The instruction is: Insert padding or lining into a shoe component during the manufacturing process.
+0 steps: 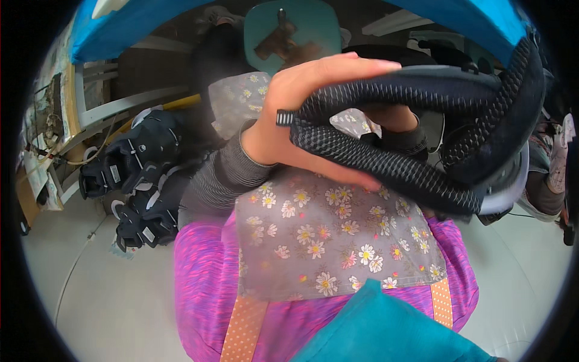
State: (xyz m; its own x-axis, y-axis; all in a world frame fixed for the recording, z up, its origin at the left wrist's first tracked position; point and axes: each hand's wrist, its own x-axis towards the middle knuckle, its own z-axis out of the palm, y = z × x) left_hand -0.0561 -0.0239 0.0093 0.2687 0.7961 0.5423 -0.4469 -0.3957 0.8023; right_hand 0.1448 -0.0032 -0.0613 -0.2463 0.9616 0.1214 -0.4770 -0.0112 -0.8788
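Note:
A black padded boot (386,157) with pale stitching on its thick collar fills the upper right, held up in front of my chest. My left hand (283,114) wraps round one end of it, with digits stretched along the upper and lower sides of the collar. A light lilac-grey edge, perhaps the sole, shows at the boot's right end. Behind the boot, part of my right hand (392,117) and its grey cuff appear through a gap. The boot hides its fingers, so their grip does not show.
Several black boots (142,148) stand in a group at the left, beside a pale frame (129,105). A teal stool seat (256,36) is ahead. Blue material (151,21) hangs across the top. A flowered grey apron (338,241) covers my lap, with teal cloth (386,332) nearer.

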